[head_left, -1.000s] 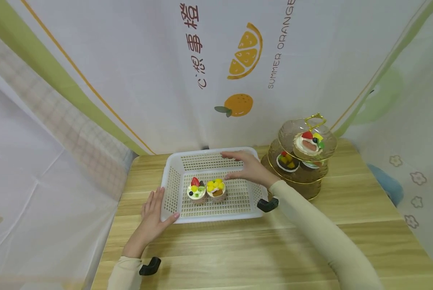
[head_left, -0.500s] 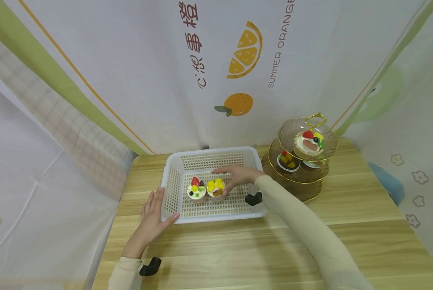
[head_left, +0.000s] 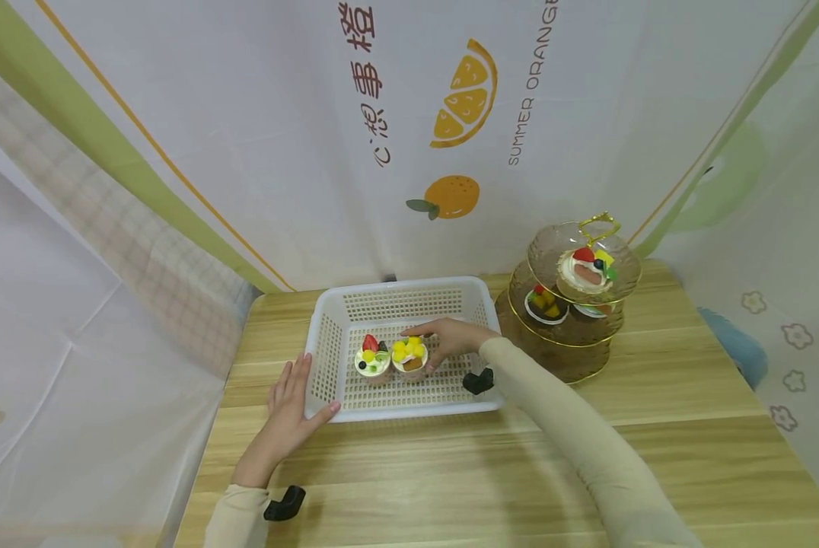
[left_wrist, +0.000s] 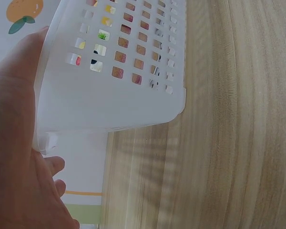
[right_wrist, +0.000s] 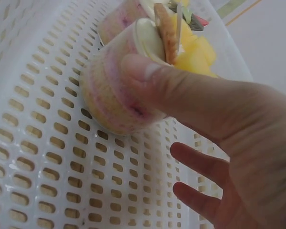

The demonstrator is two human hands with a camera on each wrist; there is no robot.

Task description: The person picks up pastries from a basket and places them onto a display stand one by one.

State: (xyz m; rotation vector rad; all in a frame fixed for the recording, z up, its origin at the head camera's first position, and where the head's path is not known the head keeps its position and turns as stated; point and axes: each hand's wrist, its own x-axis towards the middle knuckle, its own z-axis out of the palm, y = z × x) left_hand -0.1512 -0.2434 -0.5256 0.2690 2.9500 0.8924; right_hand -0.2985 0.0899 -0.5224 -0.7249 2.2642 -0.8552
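In the head view, my right hand (head_left: pixel 454 337) reaches into a white plastic basket (head_left: pixel 403 415) and grips a dessert cup (head_left: pixel 410 358) topped with yellow fruit cubes. Its thumb presses the cup's pink and cream side in the right wrist view, while the index finger is hidden behind. Two fingers (right_wrist: pixel 200 164) extend below the cup. A second dessert cup (head_left: pixel 372 361), with a strawberry and berries, stands right beside it on the basket floor. My left hand (head_left: pixel 288 403) rests spread around the basket's front left corner, thumb along the front rim and fingers along the outer left side.
A tiered stand (head_left: pixel 553 342) with gold rims and a gold handle stands right of the basket. A fruit tart (head_left: pixel 584 272) sits on its top tier, with more tarts below. Under everything is a wooden table (head_left: pixel 416 479); a printed curtain (head_left: pixel 279 152) hangs behind.
My right hand has moved left and down from above the basket's right part to the yellow-topped cup and closed around it. My left hand and the basket have stayed put.
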